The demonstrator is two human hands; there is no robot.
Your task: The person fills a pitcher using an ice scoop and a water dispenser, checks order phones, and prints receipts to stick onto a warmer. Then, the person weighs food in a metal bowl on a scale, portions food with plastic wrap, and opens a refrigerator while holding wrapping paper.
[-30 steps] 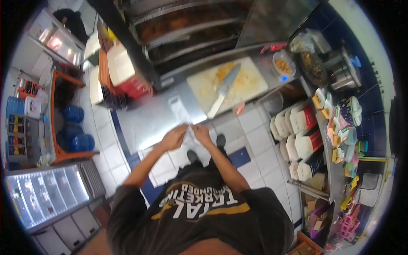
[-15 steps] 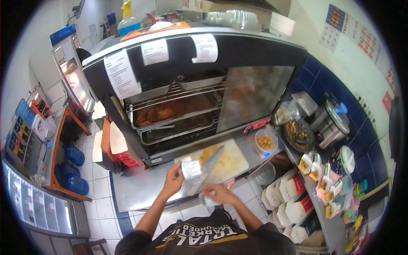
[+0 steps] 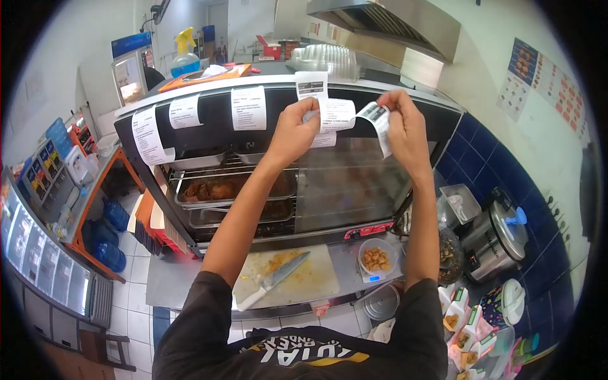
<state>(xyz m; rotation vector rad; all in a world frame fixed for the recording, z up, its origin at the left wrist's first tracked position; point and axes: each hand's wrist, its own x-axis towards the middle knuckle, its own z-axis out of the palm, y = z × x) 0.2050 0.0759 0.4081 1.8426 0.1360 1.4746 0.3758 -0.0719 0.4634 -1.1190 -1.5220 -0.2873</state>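
the left hand (image 3: 297, 130) pinches one side of a white paper slip (image 3: 339, 114), and the fingers of the right hand (image 3: 405, 130) are clamped on its curly end; the slip is up in front of the top of the food case (image 3: 345, 183), next to three hanging slips (image 3: 249, 107). hold it by the edges so the words show; pull softly so it does not rip; keep both arms off the knife (image 3: 285, 271) down on the cutting board (image 3: 323, 272).
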